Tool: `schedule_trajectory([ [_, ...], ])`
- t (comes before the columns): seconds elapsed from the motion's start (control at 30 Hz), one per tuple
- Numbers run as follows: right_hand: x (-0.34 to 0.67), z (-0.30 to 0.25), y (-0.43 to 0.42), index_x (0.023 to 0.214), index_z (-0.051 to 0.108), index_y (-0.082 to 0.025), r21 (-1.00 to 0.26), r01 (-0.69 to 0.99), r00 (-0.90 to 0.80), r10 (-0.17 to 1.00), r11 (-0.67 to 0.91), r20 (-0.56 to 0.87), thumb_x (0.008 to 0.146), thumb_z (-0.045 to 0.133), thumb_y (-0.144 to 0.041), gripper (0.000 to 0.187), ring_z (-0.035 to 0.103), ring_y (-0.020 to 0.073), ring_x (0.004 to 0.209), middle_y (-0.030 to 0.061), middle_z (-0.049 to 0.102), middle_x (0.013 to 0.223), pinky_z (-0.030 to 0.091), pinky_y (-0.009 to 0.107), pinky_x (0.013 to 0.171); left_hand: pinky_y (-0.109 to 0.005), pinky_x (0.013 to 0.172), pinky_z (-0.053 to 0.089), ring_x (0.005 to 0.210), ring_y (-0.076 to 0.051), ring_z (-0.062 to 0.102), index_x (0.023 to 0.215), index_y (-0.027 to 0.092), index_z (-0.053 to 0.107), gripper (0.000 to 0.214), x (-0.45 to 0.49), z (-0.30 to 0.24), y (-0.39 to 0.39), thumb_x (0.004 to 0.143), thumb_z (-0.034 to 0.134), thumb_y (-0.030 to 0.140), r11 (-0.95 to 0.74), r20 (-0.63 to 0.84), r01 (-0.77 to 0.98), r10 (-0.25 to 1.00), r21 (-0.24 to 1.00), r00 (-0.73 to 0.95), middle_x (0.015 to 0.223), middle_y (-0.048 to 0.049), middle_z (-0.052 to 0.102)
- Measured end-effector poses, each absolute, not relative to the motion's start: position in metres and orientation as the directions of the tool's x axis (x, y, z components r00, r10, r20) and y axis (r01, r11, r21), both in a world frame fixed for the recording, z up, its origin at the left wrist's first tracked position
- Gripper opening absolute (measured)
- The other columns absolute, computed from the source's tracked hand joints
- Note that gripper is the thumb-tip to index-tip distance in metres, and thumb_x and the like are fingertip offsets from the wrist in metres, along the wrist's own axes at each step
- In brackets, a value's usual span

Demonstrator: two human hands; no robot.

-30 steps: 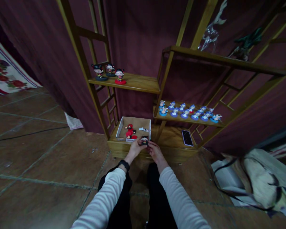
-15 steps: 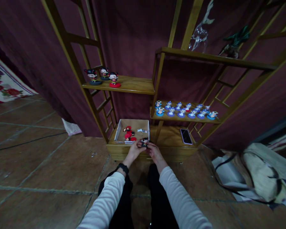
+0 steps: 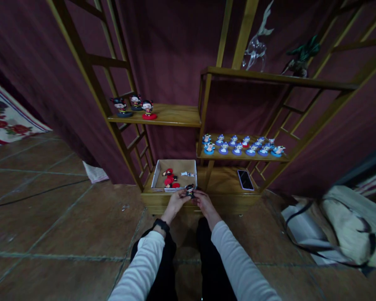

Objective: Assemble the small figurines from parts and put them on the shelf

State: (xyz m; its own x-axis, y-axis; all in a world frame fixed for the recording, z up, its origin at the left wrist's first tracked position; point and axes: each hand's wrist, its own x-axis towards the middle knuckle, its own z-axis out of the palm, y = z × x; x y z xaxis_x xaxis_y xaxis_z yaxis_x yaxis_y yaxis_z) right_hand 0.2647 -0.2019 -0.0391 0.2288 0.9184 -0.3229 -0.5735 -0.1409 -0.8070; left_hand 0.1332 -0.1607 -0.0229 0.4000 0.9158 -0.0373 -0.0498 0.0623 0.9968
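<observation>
A small black-haired figurine (image 3: 189,191) on a dark base is held upright between my two hands, just in front of the box. My left hand (image 3: 175,203) grips it from the left, fingers closed. From the right, the closed fingers of my right hand (image 3: 204,201) hold its other side. Behind them the shallow cardboard box (image 3: 157,175) contains several figurines with red bases (image 3: 169,180) and a white-and-dark figurine (image 3: 187,174) lying down. Three similar black-haired figurines (image 3: 148,109) stand on the upper left shelf (image 3: 178,115).
Two rows of blue and purple figurines (image 3: 237,148) stand on the right shelf. A phone (image 3: 245,179) lies on the bottom board. Above are a glass deer (image 3: 256,52) and a green ornament (image 3: 302,56). Bags (image 3: 344,221) lie on the floor at right.
The view has shifted slightly, so the shelves sit a little lower and further left. Both hands still hold the figurine in front of the box.
</observation>
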Motion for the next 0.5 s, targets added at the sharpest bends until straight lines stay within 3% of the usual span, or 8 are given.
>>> schedule_trajectory([
  [0.33,0.261,-0.036,-0.209,0.084,0.063,-0.017,-0.778,-0.620,0.133,0.964,-0.100,-0.230,0.055,0.074,-0.024,0.033,0.065,0.0161,0.070,0.0043,0.070,0.079,0.051,0.031,0.069,-0.027,0.068,0.046,0.067,-0.015,0.059,0.080,0.013,0.063,0.037,0.134,-0.022,-0.163,0.048,0.076,0.026,0.037,-0.006,-0.070,0.917,0.997,0.399,0.074,-0.0029,0.066],
  [0.5,0.259,-0.028,-0.212,0.085,0.062,-0.016,-0.770,-0.630,0.115,0.968,-0.102,-0.223,0.055,0.074,-0.029,0.034,0.066,0.0174,0.071,0.0047,0.070,0.078,0.051,0.032,0.068,-0.029,0.069,0.047,0.071,-0.017,0.060,0.079,0.013,0.063,0.033,0.131,-0.020,-0.166,0.050,0.075,0.025,-0.059,0.047,0.022,0.935,0.998,0.351,0.077,-0.0050,0.067],
])
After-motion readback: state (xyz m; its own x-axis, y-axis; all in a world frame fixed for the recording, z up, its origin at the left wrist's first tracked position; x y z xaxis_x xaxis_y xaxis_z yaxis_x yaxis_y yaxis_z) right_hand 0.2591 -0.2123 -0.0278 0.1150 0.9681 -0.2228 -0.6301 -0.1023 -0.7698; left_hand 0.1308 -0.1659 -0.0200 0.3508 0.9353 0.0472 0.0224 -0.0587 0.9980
